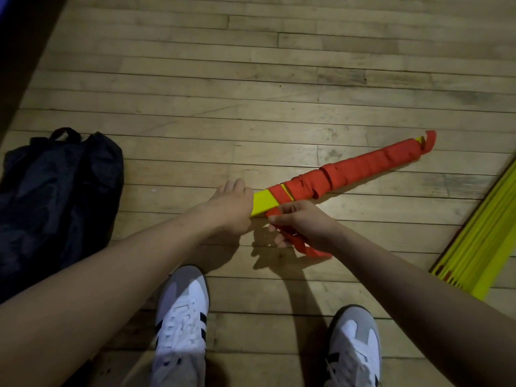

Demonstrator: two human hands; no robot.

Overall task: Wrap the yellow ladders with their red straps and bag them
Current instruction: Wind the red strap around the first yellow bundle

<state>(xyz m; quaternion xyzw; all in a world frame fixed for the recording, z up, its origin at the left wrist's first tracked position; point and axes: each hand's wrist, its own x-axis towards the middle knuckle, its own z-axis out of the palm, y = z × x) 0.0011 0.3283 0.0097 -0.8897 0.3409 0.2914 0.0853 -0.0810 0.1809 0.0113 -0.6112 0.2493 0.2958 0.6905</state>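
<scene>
A bundle of yellow ladder slats [263,203] lies slanted on the wooden floor, its far end up to the right. Most of its length is bound in red strap [363,166]. My left hand [233,203] grips the bare yellow near end. My right hand [296,222] holds the loose run of the red strap just beside the bundle, and the strap's tail hangs down below that hand. A black bag [55,196] lies crumpled on the floor at the left.
A second stack of yellow ladder slats [483,233] lies unwrapped at the right edge. My two white and grey shoes [181,322] stand at the bottom of the view. A dark wall or mat runs along the upper left.
</scene>
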